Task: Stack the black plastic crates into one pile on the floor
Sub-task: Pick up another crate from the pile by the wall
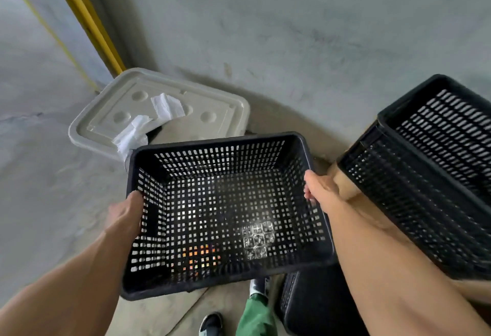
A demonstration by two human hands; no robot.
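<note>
I hold a black perforated plastic crate [225,211] level in front of me, its open top facing me. My left hand [126,215] grips its left rim and my right hand [317,188] grips its right rim. At the right stands a second black crate [430,173], tilted and higher, close to my right forearm. A third black crate [313,306] sits on the floor below the held one, mostly hidden by it and by my right arm.
A beige plastic bin lid [207,104] with white paper scraps [167,107] lies on the floor just beyond the held crate. A grey concrete wall rises behind. A yellow pipe [87,17] runs along the wall at left. My shoes and a green trouser leg [255,314] are below.
</note>
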